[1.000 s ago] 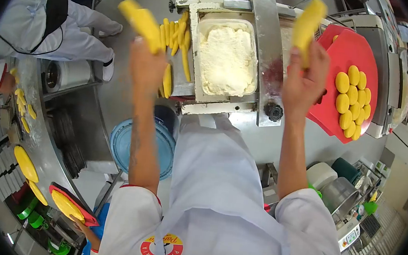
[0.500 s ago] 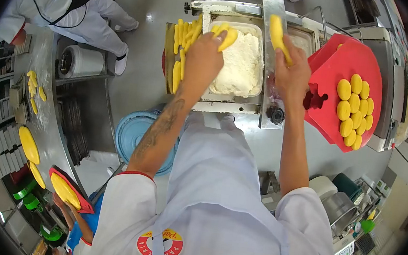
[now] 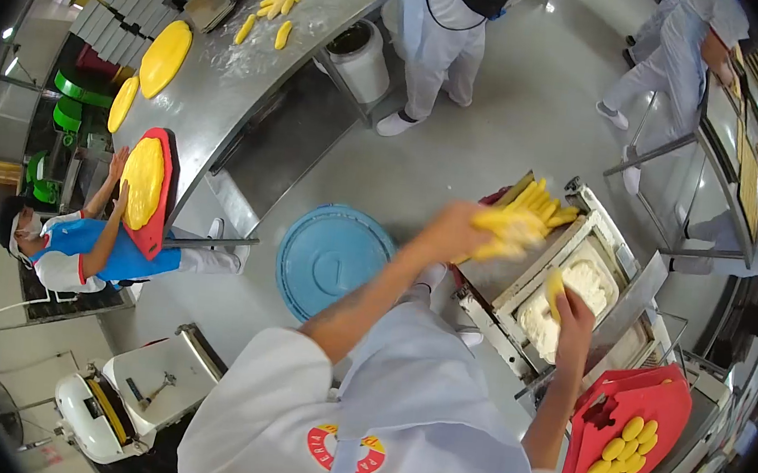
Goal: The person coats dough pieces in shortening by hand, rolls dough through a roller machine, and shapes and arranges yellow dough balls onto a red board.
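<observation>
Blurred by motion, my left hand [image 3: 457, 230] grips yellow dough pieces [image 3: 507, 231] beside the pile of yellow dough strips [image 3: 539, 200] on the metal tray. My right hand [image 3: 573, 321] holds a yellow dough strip [image 3: 556, 295] over the tub of white, crumbly filling [image 3: 586, 282]. The tub sits in the white-framed machine [image 3: 508, 300]. Right of the machine, several round yellow dough pieces [image 3: 621, 450] lie in rows on a red board [image 3: 673, 406].
A blue lidded bin [image 3: 333, 259] stands left of my left forearm. On the steel table [image 3: 218, 107] lie yellow dough slabs [image 3: 165, 58] and small strips. A co-worker [image 3: 77, 248] touches dough on another red board [image 3: 163, 207]. Other people stand behind the machine.
The view has swung left, so the machine now appears lower right. My left hand has moved from over the tub to beside the strips. My right hand is now over the tub.
</observation>
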{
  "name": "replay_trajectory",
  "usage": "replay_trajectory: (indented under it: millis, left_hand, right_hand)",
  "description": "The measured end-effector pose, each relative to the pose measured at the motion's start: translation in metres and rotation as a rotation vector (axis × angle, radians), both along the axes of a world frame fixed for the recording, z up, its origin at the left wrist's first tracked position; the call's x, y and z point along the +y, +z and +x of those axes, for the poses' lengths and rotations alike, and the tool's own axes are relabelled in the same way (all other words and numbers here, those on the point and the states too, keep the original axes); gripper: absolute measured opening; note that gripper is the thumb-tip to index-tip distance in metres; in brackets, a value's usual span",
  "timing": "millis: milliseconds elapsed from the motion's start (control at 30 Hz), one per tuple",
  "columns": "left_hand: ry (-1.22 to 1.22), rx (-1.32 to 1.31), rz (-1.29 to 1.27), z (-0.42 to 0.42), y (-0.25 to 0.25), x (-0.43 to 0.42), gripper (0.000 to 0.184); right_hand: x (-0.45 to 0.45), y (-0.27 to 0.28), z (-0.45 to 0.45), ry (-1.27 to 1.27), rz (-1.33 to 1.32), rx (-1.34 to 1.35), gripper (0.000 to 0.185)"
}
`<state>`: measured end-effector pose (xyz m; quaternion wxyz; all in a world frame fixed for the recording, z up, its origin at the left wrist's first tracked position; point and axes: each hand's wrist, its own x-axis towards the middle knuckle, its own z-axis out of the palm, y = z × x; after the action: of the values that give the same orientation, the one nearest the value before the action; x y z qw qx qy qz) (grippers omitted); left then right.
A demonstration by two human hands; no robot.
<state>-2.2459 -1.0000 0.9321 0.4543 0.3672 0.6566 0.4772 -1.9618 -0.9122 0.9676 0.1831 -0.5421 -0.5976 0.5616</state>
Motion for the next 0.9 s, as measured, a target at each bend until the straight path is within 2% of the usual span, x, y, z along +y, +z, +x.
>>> replay_trajectory:
  millis: [33,67,100,133,167,200,233,267,300,333,400,433,500,533,567,600,667,767,800,900]
  left_hand:
    - [0.191,0.146,-0.077,-0.040,0.021,-0.018,0.031]
    - [0.252,0.368,-0.129,-0.081,0.068,-0.033,0.032]
    - [0.487,0.737,-0.275,-0.136,0.040,-0.040,0.034]
    - [0.359,0.805,-0.334,-0.160,0.116,-0.037,0.030]
    - [-0.056,1.575,-0.327,-0.227,0.080,-0.050,0.025]
    - [0.041,1.501,-0.338,-0.281,0.078,-0.061,0.039]
    - [0.141,1.424,-0.341,-0.336,0.077,-0.072,0.053]
    - [0.241,1.347,-0.337,-0.389,0.077,-0.084,0.068]
    - [0.391,1.124,-0.286,-0.389,0.076,-0.092,0.067]
    - [0.429,0.889,-0.251,-0.366,0.072,-0.081,0.065]
    - [0.452,0.413,-0.197,-0.296,0.046,-0.057,0.059]
    - [0.309,0.388,-0.020,-0.261,-0.002,-0.046,0.049]
    - [0.070,0.234,-0.194,-0.170,-0.070,0.007,0.033]
    - [-0.118,0.307,-0.375,-0.124,-0.088,0.047,0.036]
    - [-0.160,0.293,-0.303,-0.086,-0.142,0.073,0.044]
    - [-0.120,0.064,-0.231,-0.054,-0.233,0.093,0.047]
    - [-0.268,0.252,-0.375,-0.004,-0.259,0.160,0.055]
    - [0.057,0.501,-0.195,0.041,-0.367,0.203,0.063]
    - [0.026,0.496,-0.255,0.046,-0.370,0.208,0.065]
    - [-0.070,0.440,-0.454,0.040,-0.334,0.232,0.066]
  right_hand:
    - [0.005,0.014,-0.052,0.103,0.032,0.048,0.037]
    - [0.019,-0.014,-0.093,0.193,0.102,0.081,0.038]
    - [0.024,-0.022,-0.163,0.288,0.095,0.346,0.040]
    - [0.030,-0.030,-0.233,0.398,0.043,0.617,0.043]
    - [0.022,0.033,-0.291,0.528,0.255,0.288,0.047]
    - [0.027,0.055,-0.342,0.698,0.136,0.295,0.053]
    - [0.010,0.000,-0.392,0.409,0.718,0.167,0.057]
    - [0.000,-0.017,-0.391,0.418,0.617,0.209,0.058]
    - [-0.026,-0.021,-0.394,0.433,0.514,0.273,0.059]
    - [-0.051,-0.024,-0.396,0.455,0.410,0.349,0.061]
    - [-0.048,-0.067,-0.320,0.429,0.088,0.245,0.058]
    - [-0.053,-0.123,-0.293,0.233,0.138,0.086,0.056]
    - [-0.050,-0.212,-0.242,-0.184,0.129,-0.131,0.054]
    - [-0.024,-0.212,-0.219,-0.329,-0.051,-0.136,0.058]
    - [-0.002,-0.232,-0.201,-0.461,-0.010,-0.140,0.057]
    - [0.017,-0.259,-0.189,-0.592,0.031,-0.155,0.055]
    - [0.065,-0.312,-0.180,-0.734,0.126,-0.392,0.061]
    - [0.121,-0.366,-0.191,-0.879,0.293,-0.614,0.071]
    - [0.132,-0.377,-0.194,-0.915,0.354,-0.669,0.075]
    - [0.161,-0.337,-0.192,-0.868,0.065,-0.531,0.080]
